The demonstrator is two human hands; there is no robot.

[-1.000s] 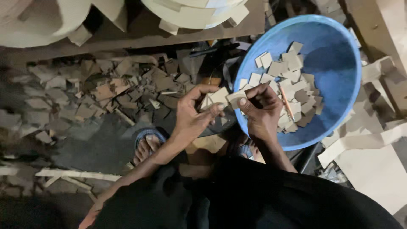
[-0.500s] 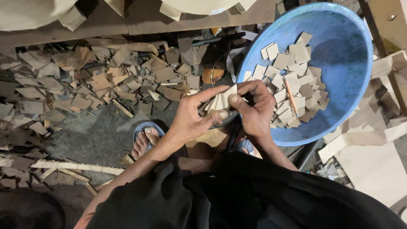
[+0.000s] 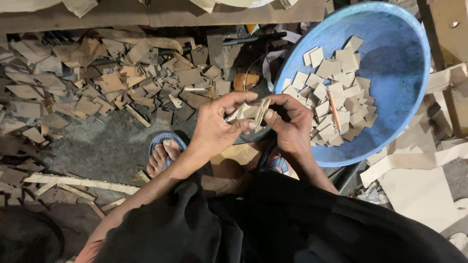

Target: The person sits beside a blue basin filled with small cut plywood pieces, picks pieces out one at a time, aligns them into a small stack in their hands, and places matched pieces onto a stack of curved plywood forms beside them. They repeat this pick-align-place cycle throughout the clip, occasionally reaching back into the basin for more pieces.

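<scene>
Both hands clamp one small stack of tan squares [image 3: 249, 113] mid-frame: left hand [image 3: 217, 127], right hand [image 3: 291, 127]. Loose pinch could fan pieces onto the scrap-littered floor [image 3: 92, 146], short of the blue basin [image 3: 399, 63].

Head camera, looking steeply down

It sits close above the blue basin [image 3: 390, 73], which fills the upper right; only this one view.

one blue basin [image 3: 399, 63]; one orange pencil [image 3: 334, 112]; two hands; one sandalled foot [image 3: 163, 153]
</scene>
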